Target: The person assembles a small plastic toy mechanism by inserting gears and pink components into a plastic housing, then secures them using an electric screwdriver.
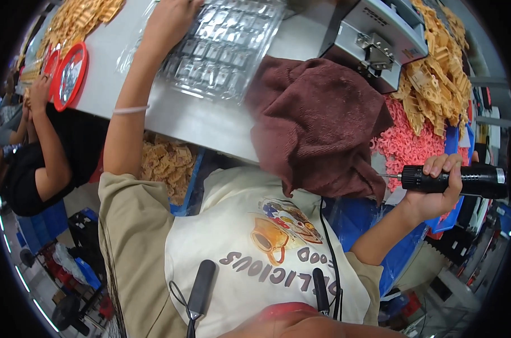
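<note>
My right hand [442, 179] is closed round a black electric screwdriver [483, 179], held level with its thin bit pointing left toward a brown cloth [323, 124]. The cloth lies crumpled over the table's near edge. My left hand [173, 19] reaches to the far side, at the left part of a clear plastic blister tray [221, 56]. Its fingers run out at the top edge of the picture, so their grip is hidden. Rows of small clear and whitish pieces show in the tray's pockets.
Behind the cloth stands a grey metal machine [379, 34]. Tan plastic parts [435, 84] and pink small parts [413, 132] heap at right, beside a blue bin [451, 146]. Red round trays [72, 73] and a co-worker's hand [39, 93] are at left. More tan parts [168, 166] lie below the table.
</note>
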The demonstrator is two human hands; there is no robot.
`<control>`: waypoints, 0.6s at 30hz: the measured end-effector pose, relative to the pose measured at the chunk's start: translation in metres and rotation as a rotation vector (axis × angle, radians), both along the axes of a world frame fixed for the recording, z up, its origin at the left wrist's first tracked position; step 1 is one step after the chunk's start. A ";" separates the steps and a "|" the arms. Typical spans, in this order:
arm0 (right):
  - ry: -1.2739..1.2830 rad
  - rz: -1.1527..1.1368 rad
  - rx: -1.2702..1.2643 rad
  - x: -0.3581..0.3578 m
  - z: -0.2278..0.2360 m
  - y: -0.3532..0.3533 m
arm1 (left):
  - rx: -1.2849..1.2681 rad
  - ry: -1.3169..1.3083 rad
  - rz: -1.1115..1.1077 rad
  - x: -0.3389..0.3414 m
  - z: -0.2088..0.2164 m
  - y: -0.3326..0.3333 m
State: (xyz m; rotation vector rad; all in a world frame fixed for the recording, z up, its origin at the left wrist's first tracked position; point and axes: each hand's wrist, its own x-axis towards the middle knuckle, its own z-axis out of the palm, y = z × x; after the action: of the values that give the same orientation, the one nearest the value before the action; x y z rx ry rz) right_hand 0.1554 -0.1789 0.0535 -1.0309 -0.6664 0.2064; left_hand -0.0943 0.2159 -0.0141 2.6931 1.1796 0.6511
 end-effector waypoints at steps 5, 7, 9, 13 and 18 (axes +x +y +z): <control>-0.021 -0.179 -0.138 0.017 -0.005 -0.019 | 0.284 -0.149 -0.096 -0.008 -0.017 0.006; 0.098 -0.216 -0.235 0.025 0.001 -0.018 | 0.220 -0.020 -0.062 -0.012 -0.014 0.004; 0.092 -0.279 -0.357 0.037 -0.001 -0.011 | 0.233 -0.024 -0.074 -0.012 -0.009 -0.003; 0.065 -0.188 -0.575 0.065 -0.017 0.001 | 0.420 -0.158 -0.122 -0.011 0.015 -0.019; -0.023 -0.019 -0.719 0.067 -0.035 0.028 | -0.316 -0.604 -0.261 0.000 0.042 -0.078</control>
State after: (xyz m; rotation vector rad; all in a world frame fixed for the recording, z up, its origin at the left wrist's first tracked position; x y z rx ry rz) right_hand 0.2221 -0.1506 0.0187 -1.7275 -0.6125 0.4362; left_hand -0.0944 0.1376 0.0280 2.1057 0.6900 1.0308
